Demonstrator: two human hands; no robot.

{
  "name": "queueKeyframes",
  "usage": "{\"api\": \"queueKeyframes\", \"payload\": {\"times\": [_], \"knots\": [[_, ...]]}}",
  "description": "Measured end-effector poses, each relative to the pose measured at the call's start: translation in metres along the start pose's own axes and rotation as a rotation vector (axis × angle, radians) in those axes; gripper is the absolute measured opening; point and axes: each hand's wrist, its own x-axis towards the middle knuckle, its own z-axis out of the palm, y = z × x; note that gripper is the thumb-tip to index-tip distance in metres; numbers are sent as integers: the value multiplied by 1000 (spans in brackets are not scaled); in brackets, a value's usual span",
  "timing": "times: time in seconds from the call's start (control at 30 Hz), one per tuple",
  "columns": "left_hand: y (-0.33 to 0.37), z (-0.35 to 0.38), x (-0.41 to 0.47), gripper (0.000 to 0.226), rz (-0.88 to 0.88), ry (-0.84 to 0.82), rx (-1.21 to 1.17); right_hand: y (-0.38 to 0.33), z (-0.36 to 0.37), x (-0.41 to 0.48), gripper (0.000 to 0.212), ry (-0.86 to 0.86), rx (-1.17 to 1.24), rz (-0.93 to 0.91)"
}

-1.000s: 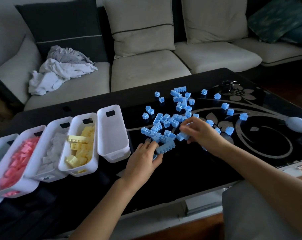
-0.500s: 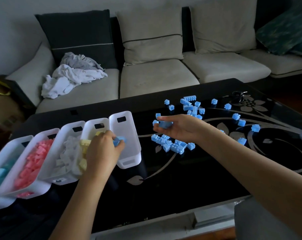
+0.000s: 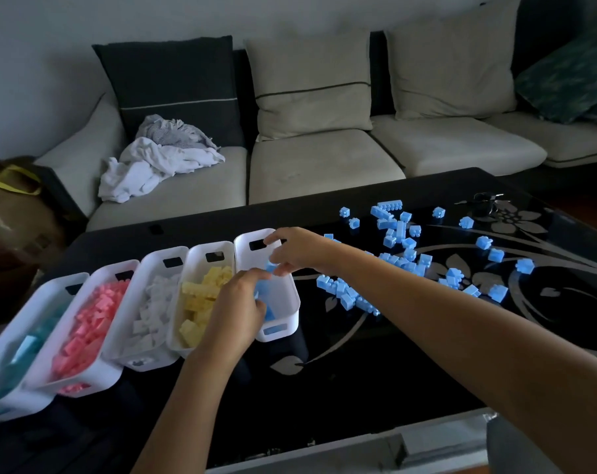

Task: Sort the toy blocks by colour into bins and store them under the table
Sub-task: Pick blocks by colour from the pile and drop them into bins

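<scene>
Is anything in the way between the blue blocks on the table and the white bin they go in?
No. Only bare black table lies between the blue blocks and the rightmost bin, and its top is open. The left hand and right hand hover over it.

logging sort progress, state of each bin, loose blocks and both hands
blue bin: few blocks inside
yellow bin: part full
white-block bin: part full
pink bin: part full
teal bin: part full
loose blocks: scattered
left hand: fingers curled, hold unclear
right hand: pinches blue block
</scene>
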Motion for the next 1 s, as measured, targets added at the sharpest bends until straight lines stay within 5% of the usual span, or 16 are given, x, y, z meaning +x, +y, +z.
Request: {"api": "queueKeyframes", "payload": {"times": [0.13, 0.27, 0.37, 0.47, 0.6, 0.73, 1.0], "knots": [[3, 4, -1, 51, 67, 10, -6, 15, -25, -18, 26, -14, 94, -18], [19, 8, -6, 48, 237, 121, -98, 48, -65, -61, 19, -48, -146, -53], [39, 22, -13, 38, 351, 91, -156, 80, -90, -100, 23, 17, -343, -62], [56, 52, -21, 32, 414, -60, -150, 116, -107, -138, 54, 72, -478, 1], [64, 95, -18, 55, 383, -224, -14, 163, -113, -174, 84, 127, -721, -18], [67, 122, -11, 66, 352, -186, 95, 182, -99, -186, 71, 151, -866, -3], [68, 138, -1, 33, 383, -41, 44, 168, -61, -144, 62, 267, -832, -68]]}}
